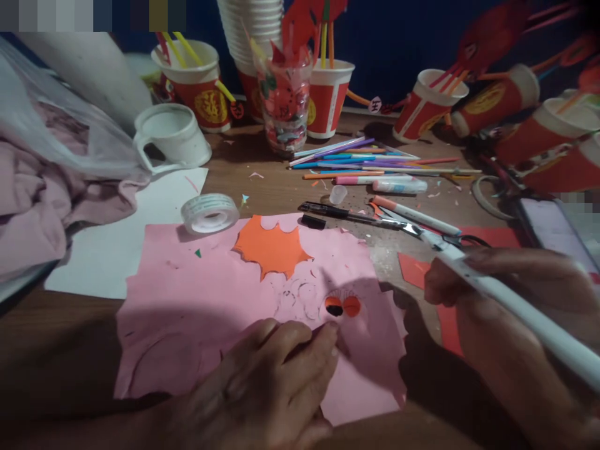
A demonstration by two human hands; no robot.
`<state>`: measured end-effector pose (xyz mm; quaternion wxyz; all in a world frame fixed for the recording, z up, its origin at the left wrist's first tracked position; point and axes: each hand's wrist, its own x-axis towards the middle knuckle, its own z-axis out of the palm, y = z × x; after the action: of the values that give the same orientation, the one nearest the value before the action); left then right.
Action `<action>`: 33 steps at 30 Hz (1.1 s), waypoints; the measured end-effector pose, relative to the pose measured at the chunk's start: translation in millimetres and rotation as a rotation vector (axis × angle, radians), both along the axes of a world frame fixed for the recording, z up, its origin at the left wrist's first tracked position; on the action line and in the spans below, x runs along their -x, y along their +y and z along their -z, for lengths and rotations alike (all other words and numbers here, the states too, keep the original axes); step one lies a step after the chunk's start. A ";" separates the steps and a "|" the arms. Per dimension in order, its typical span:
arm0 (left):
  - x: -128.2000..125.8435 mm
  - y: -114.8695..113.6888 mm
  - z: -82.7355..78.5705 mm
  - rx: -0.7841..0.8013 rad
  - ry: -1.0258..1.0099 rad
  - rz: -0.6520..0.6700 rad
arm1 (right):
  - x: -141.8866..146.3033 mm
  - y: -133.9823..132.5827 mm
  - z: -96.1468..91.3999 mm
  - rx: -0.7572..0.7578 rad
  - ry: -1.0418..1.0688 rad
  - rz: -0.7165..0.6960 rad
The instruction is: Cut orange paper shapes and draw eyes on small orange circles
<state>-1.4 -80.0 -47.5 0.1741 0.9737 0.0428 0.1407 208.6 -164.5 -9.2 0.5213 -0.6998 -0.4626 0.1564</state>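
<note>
Head view: your left hand lies unclenched, fingertips just off 6 o'clock of the half-black orange disc, 3 o'clock on the pink paper; right hand grips the white pen, likely for inking, so brace, stroke short.

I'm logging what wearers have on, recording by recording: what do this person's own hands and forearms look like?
Both the left hand and the right hand are bare and ungloved, with no ring, watch or bracelet visible. No sleeve shows on the visible part of the left forearm. Shadow and blur hide finer markings.
</note>
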 end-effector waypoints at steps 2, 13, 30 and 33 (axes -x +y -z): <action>-0.1 -0.8 -1.6 0.047 0.019 -0.014 | -1.0 -7.1 -0.7 -0.024 0.052 -0.130; -1.9 -0.9 -7.6 0.072 0.115 0.021 | 12.4 -0.1 4.5 0.252 -0.100 -0.332; -1.5 1.8 -3.3 -0.061 -0.039 -0.036 | 21.7 12.6 7.9 0.395 -0.129 -0.263; -1.7 1.9 -2.7 -0.054 -0.038 -0.034 | 21.8 13.5 9.3 0.363 -0.088 -0.287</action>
<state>0.3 -78.0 -44.8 0.1459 0.9743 0.0522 0.1633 186.8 -151.0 -18.5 0.3385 -0.7153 -0.5440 0.2788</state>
